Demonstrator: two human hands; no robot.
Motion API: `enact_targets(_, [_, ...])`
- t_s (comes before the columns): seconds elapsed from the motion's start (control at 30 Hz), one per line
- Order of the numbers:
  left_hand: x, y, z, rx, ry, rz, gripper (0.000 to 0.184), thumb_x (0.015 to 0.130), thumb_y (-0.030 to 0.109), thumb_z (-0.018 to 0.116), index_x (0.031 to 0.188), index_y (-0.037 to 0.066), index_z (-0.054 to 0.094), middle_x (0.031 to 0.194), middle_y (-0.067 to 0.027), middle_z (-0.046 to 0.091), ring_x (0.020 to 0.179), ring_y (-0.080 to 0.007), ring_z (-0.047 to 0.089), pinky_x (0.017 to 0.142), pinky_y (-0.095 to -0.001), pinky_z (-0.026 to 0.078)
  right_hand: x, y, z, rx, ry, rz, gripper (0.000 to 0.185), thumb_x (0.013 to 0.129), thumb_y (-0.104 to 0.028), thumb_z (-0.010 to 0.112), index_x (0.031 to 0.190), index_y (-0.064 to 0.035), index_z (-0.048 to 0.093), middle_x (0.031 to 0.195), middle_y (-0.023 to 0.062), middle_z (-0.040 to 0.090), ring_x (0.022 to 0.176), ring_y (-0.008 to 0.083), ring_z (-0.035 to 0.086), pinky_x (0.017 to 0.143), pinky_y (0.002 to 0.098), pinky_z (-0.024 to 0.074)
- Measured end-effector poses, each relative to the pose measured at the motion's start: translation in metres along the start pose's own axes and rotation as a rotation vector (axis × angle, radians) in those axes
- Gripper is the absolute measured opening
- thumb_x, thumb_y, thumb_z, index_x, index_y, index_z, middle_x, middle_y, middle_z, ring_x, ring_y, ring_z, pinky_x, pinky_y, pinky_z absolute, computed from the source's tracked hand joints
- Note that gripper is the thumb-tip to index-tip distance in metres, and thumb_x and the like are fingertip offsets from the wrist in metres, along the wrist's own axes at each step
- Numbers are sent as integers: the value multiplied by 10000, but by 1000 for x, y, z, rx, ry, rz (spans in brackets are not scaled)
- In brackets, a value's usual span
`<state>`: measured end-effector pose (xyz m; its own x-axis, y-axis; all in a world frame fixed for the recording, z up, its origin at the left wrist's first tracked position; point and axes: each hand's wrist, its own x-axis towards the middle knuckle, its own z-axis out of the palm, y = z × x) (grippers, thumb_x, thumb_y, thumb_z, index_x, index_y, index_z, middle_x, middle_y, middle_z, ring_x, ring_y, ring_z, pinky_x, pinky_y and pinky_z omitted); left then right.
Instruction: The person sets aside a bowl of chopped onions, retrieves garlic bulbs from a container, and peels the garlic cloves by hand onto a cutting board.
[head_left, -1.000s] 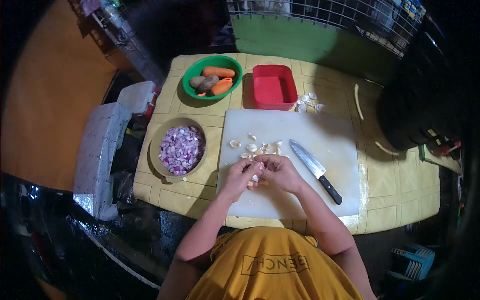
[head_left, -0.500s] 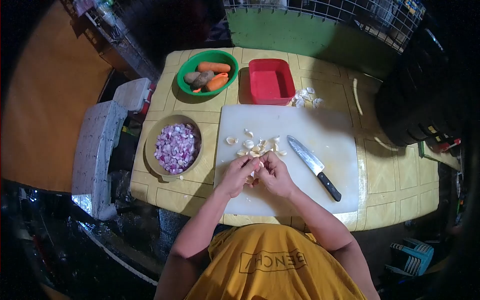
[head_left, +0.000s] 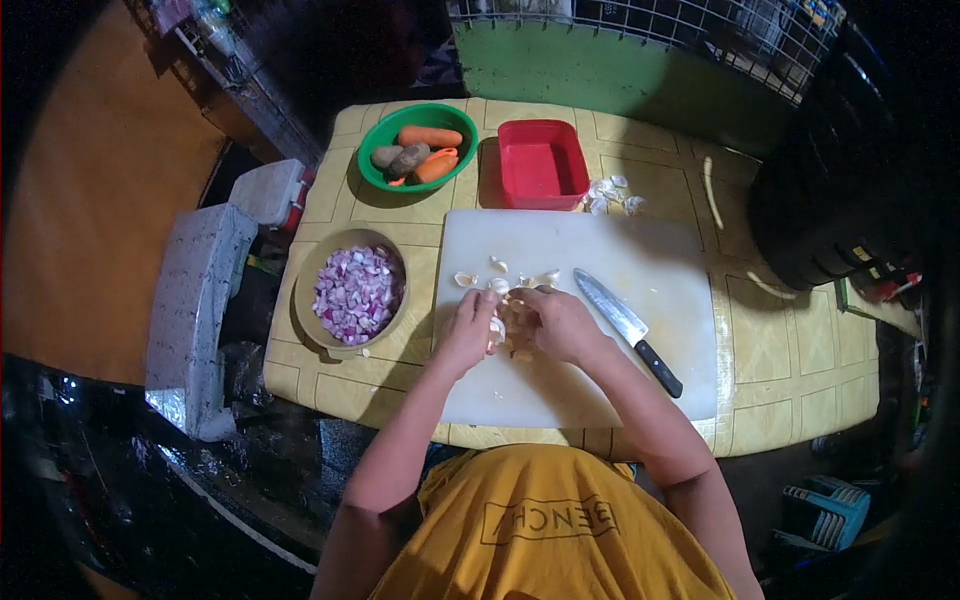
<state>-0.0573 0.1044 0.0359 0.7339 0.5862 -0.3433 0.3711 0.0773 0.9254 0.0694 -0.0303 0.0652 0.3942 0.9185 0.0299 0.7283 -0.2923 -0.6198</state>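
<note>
Hands part over the garlic

Half a second ago the hands met fingertip to fingertip over a garlic piece; now a gap lies between them. The left hand [head_left: 467,328] pinches a whitish garlic piece [head_left: 497,328]. The right hand [head_left: 563,325] sits just beside it, fingers bent down at the pale garlic cloves [head_left: 499,286] on the white rectangular plastic cutting board [head_left: 650,255]; whether it grips any, I cannot tell. The black-handled steel knife [head_left: 630,330] lies unmoved at the right.

The right hand and its shadow hide part of the garlic, and the bits between the hands blur together. On the yellow patterned counter [head_left: 800,385], the large black object [head_left: 810,200] fades into darkness, its outline hard to make out.
</note>
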Motion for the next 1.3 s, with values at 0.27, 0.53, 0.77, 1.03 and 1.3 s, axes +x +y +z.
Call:
enact_targets(0.27, [-23, 26, 13, -193, -9, -99, 428, 1018, 477, 372, 1102, 67, 462, 859, -87, 560, 591, -165, 595, 391, -268, 410, -13, -15, 12, 384, 113, -83, 243, 912, -203, 581, 1084, -31, 589, 859, 213, 643, 783, 392, 649, 709, 473, 509])
enact_targets(0.53, [-26, 18, 37, 46, 214, 206, 254, 1022, 279, 441, 1090, 40, 492, 941, -66, 557, 853, -173, 544, 781, -335, 461, -12, -6, 52, 346, 333, -82, 192, 953, -200, 490, 1041, -29, 485, 773, 244, 618, 714, 456, 608, 620, 511, 484])
enact_targets(0.77, [-18, 8, 47, -130, 201, 179, 193, 1017, 210, 479, 1094, 40, 528, 933, -24, 562, 819, -86, 528, 623, -250, 453, -16, -7, 54, 795, 304, 245, 187, 968, -177, 462, 1070, -23, 493, 726, 184, 609, 645, 313, 634, 604, 419, 498])
enact_targets(1.03, [-27, 8, 32, -129, -36, 165, 192, 994, 234, 550, 1071, 58, 560, 867, -27, 603, 611, -89, 548, 487, -240, 441, -21, -2, 49, 924, 332, 171, 197, 1033, -207, 403, 1083, -32, 479, 830, 48, 539, 708, 100, 514, 646, 278, 476])
enact_targets(1.3, [-19, 7, 53, 420, 347, 521, 208, 983, 194, 501, 1046, 10, 573, 920, -214, 659, 836, -412, 636, 708, -478, 492, -5, -6, 50, 665, 484, 207, 184, 943, -102, 392, 1035, 8, 508, 810, 214, 582, 726, 287, 569, 706, 380, 476])
